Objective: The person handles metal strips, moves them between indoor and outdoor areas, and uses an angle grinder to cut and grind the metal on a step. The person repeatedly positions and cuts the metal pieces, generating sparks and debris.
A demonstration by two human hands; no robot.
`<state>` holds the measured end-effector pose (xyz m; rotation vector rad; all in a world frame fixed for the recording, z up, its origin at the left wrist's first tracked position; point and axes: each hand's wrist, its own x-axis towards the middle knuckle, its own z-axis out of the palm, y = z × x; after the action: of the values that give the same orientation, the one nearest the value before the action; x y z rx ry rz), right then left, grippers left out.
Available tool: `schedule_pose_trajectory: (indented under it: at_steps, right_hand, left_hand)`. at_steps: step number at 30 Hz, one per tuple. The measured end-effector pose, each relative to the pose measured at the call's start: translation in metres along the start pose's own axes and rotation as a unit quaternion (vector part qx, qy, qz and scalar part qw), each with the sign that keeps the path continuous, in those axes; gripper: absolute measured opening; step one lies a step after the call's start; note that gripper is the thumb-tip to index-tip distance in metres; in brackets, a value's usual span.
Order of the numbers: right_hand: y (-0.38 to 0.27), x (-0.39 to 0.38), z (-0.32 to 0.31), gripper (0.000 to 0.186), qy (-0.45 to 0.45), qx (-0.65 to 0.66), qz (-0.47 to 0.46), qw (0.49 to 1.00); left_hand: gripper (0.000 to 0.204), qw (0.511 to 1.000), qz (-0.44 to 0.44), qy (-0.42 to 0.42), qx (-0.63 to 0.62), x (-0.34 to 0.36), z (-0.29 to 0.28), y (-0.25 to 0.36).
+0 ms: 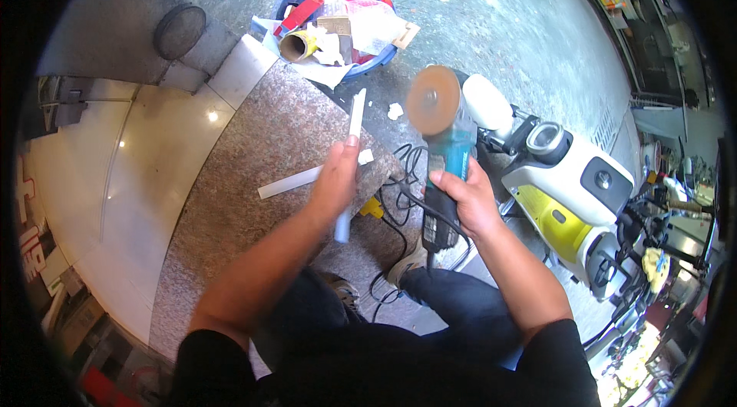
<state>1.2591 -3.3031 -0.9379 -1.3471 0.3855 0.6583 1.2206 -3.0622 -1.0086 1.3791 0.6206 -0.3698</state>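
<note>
My left hand [336, 178] is closed round a long, narrow white strip [357, 114] that stands out above and below the fist. Beneath that hand a second white strip [295, 180] lies slantwise on the speckled stone step [230, 169]. In my right hand [470, 196] is a teal and black angle grinder [451, 157], gripped by its body. Its brown disc [433, 100] points away from me, a little right of the white strip's upper end and apart from it. A black cord [430, 259] leaves the grinder's lower end.
A blue tub [376, 63] full of rubbish stands beyond the step's far corner. On the right is a white and yellow scooter [568, 177], close to the grinder. Loops of black cable and a yellow plug [372, 208] lie near my shoes [407, 265].
</note>
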Motion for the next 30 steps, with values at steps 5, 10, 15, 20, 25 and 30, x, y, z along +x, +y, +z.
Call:
schedule_pose_trajectory:
  at_steps: [5,10,15,20,25,30]
  right_hand:
    - [-0.007,-0.020,0.035,0.046,0.033,0.022,-0.034,0.999]
    - [-0.015,-0.042,0.054,0.049,0.009,0.003,-0.043,0.999]
    - [-0.009,-0.054,0.051,0.052,0.040,-0.117,-0.111,0.986]
    - [-0.013,-0.047,0.050,0.054,0.042,-0.098,-0.108,0.988]
    - [-0.035,-0.051,0.054,0.027,-0.004,-0.017,-0.145,0.989]
    - [-0.044,-0.041,0.058,0.040,0.008,0.008,-0.181,0.983]
  left_hand:
    - [0.037,0.955,-0.099,-0.054,-0.273,-0.057,0.045,-0.009]
    - [0.036,0.939,-0.072,-0.113,-0.317,-0.073,0.045,0.002]
    - [0.040,0.942,-0.035,-0.030,-0.333,-0.086,0.068,0.014]
    - [0.036,0.948,0.004,-0.040,-0.317,-0.091,0.077,0.027]
    - [0.031,0.935,0.014,-0.051,-0.351,-0.087,0.079,0.041]
    - [0.043,0.944,-0.005,-0.063,-0.323,-0.075,0.075,0.049]
